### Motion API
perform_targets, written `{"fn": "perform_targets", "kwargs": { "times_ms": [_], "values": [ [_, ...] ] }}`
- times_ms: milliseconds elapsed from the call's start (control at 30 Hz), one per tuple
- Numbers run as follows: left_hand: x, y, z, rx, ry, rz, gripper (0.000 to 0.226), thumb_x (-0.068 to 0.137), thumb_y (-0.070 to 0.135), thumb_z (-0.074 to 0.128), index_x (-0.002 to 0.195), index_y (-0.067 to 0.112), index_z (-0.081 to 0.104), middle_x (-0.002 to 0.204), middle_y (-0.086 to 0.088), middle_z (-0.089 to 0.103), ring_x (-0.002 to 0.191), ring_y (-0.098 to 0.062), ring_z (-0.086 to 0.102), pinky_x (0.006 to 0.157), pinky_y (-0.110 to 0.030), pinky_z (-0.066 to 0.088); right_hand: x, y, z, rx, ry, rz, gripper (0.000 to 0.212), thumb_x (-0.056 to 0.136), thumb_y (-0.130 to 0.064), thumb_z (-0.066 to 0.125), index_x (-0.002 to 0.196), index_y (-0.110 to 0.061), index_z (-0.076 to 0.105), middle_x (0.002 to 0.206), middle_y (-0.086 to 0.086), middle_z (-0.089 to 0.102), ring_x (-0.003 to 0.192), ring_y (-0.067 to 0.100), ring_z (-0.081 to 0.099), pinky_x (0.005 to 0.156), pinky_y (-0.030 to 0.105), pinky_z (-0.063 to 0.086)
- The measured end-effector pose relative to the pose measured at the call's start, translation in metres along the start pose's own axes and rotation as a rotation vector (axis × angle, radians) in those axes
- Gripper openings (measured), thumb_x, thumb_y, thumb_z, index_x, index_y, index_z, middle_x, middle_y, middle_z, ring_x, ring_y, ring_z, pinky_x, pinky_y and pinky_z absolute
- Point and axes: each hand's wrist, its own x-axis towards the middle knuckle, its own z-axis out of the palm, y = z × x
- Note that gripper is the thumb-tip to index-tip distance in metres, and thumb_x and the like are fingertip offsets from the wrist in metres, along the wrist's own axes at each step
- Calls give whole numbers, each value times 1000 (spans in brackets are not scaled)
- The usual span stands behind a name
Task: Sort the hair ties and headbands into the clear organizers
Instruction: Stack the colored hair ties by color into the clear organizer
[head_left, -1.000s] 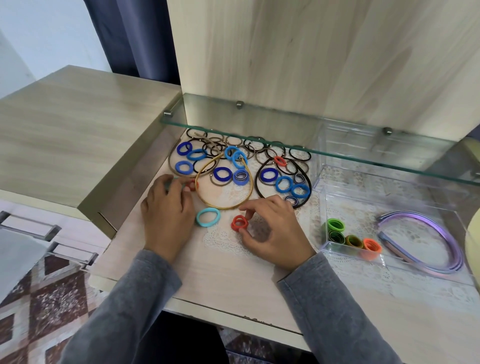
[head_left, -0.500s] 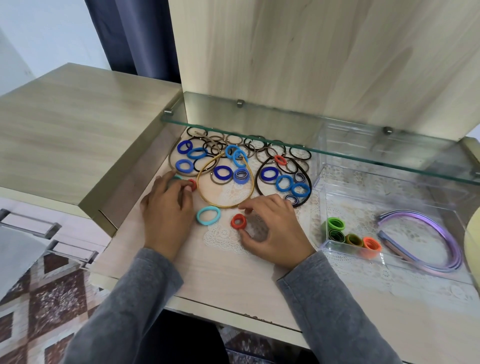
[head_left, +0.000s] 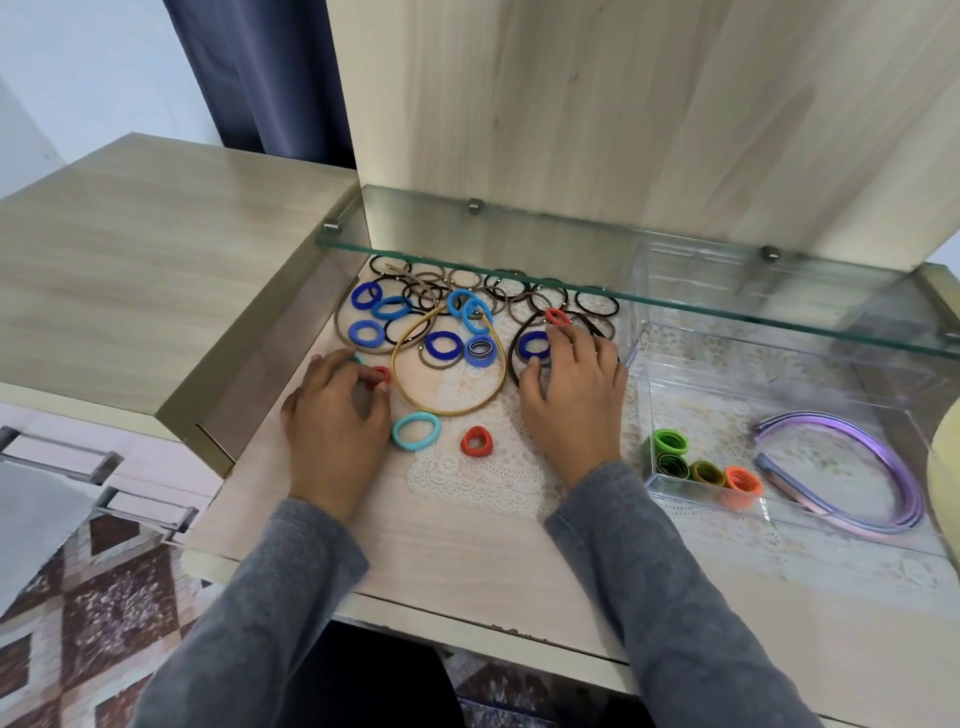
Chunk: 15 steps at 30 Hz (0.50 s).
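Now left hand (head_left: 337, 415) pinches red tie (head_left: 382, 374), right hand (head_left: 574, 395) lies flat on pile (head_left: 441, 345); teal tie (head_left: 398, 435) stretches left-right.

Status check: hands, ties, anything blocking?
Left hand at small red tie, grip unclear. Right hand open on tie pile. Clear organizer holds few ties. Glass shelf overhangs pile.

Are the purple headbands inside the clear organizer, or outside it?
Inside: the purple headbands lie on the floor of the clear organizer, within its walls.

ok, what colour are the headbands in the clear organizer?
Lilac-purple headbands, with a slight metallic sheen; head view shows it best.
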Motion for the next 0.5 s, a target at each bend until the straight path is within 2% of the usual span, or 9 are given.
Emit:
{"fn": "perform_targets", "kwargs": {
  "times_ms": [133, 233, 300, 367, 400, 500],
  "values": [
    [0, 1, -1, -68, 10, -14, 8, 93, 23, 63, 101, 24, 66, 125, 2, 63, 122, -23, 56, 101, -53, 46, 19, -3, 8, -52, 44, 98, 39, 91, -31, 47, 124, -14, 59, 123, 5, 59, 112, 26, 45, 90, 41, 34],
    [-2, 4, -3, -150, 60, 7, 10, 93, 19, 62, 102, 22, 65, 114, 7, 64, 107, -13, 59, 96, -48, 50, 33, -5, 18, -90, 74, 144, 35, 89, -30, 46, 113, -12, 64, 113, 9, 62, 105, 31, 49, 85, 42, 36],
    [-2, 9, -7, -224, 97, 18, 9, 94, 17, 63, 101, 22, 66, 107, 10, 65, 97, -2, 57, 90, -33, 52, 38, -4, 25, -115, 81, 160, 34, 88, -30, 45, 107, -10, 66, 107, 10, 64, 101, 34, 51, 83, 43, 37],
    [-3, 15, -11, -306, 75, 17, 9, 95, 18, 63, 101, 24, 66, 105, 12, 65, 96, 3, 57, 82, -12, 46, 42, -3, 29, -129, 99, 153, 33, 88, -29, 45, 101, -10, 69, 102, 10, 65, 96, 33, 52, 81, 42, 39],
    [-5, 18, -14, -348, 55, 30, 9, 95, 17, 64, 101, 24, 66, 106, 12, 66, 97, 4, 57, 79, -6, 41, 42, -2, 30, -134, 114, 147, 32, 88, -29, 46, 99, -10, 69, 100, 10, 66, 95, 32, 53, 80, 42, 39],
    [-8, 26, -20, -421, 61, 188, 8, 94, 11, 65, 101, 14, 69, 108, 7, 69, 104, 2, 60, 84, -8, 40, 42, 0, 33, -129, 113, 149, 33, 90, -30, 47, 104, -11, 69, 103, 9, 66, 98, 32, 51, 81, 41, 36]
  ]
}}
